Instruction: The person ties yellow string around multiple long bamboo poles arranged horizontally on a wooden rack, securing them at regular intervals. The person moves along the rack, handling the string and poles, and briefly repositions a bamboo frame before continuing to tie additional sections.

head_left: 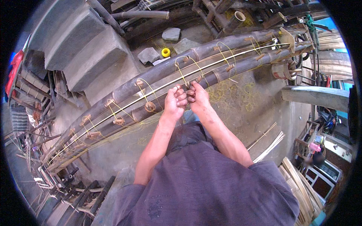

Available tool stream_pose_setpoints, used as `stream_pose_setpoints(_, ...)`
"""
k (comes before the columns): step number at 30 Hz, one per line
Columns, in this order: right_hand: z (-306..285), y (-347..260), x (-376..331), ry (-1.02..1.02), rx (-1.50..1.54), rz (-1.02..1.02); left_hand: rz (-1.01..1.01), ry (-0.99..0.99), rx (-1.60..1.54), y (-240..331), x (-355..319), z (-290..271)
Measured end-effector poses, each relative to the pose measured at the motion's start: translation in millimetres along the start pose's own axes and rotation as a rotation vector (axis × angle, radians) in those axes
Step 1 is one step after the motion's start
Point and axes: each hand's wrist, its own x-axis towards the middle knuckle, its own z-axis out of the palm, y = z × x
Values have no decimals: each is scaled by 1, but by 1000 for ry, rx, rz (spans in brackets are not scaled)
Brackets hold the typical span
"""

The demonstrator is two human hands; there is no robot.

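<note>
Two long dark bamboo poles run side by side across the view, with a thin pale strip stretched between them. Loops of yellow cord span the gap, tied round short wooden pegs on both poles. At the middle of the near pole, my left hand is closed, its fingertips pinching where the cord comes down. Close beside it, my right hand is closed too, fingers curled at the same cord next to a peg. The knuckles partly hide the cord's end.
Concrete steps rise at the left. Beyond the poles lie a yellow roll and grey stones. Loose yellow cord litters the floor. A bucket stands by the right end; split bamboo strips lean at lower right.
</note>
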Motion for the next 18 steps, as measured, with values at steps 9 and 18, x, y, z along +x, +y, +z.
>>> stream_pose_setpoints(9,-27,2,-18,42,-873,-640,90,207,281,-3,-24,0)
stream_pose_setpoints(18,11,-14,-123,-368,-1578,-1149,33,-181,148,11,-63,13)
